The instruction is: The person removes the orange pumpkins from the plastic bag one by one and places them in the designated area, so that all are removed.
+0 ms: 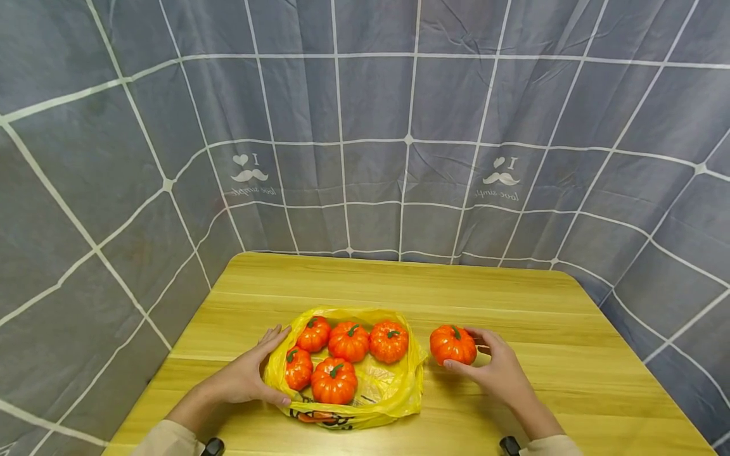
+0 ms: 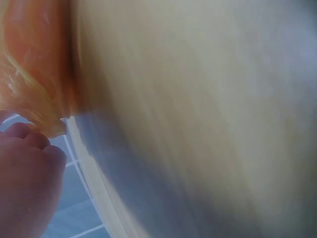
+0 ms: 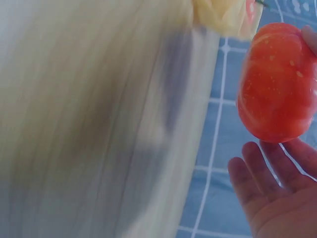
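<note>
Beige sleeves (image 1: 165,441) and black wrist straps (image 1: 213,447) occupied the near edge. Light yellow wood-grain tabletop (image 1: 485,297), rounded at its far corners, carried an open yellow plastic bag (image 1: 393,410) with five glossy orange pumpkins (image 1: 348,345) inside. Left hand (image 1: 245,377): grip wide, holding the bag's left side, thumb at the near rim. Right hand (image 1: 495,368): grip holding a sixth pumpkin (image 1: 452,345) between thumb and fingers, just right of the bag; contact with the surface could not be determined. Creased grey curtain (image 1: 376,107), white-gridded, enclosed the far side and both flanks, bearing moustache prints (image 1: 249,175) and mirror-reversed lettering.
</note>
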Demonstrator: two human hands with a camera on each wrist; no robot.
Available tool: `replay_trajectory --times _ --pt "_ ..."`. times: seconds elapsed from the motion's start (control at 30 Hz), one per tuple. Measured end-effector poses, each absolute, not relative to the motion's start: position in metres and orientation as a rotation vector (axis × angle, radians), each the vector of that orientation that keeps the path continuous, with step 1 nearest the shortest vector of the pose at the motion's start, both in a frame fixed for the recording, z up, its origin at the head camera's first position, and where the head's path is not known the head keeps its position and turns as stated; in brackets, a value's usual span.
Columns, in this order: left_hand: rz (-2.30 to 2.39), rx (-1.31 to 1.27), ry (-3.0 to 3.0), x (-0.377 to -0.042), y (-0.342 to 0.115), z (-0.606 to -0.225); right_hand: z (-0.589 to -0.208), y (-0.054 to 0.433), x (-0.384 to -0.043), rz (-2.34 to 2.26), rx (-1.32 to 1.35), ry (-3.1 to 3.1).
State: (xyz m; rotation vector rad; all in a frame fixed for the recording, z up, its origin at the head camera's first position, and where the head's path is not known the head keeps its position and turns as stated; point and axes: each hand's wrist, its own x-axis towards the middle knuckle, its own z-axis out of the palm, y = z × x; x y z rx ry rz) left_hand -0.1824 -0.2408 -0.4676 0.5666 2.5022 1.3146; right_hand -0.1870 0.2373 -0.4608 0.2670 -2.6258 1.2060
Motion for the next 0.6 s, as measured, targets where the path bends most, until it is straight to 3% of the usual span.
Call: replay_trajectory --times 0.6 --pt "1.313 0.565 2.494 -0.181 -0.24 -0.467 -0.47 0.313 -0.187 1.185 -0.044 -2.769"
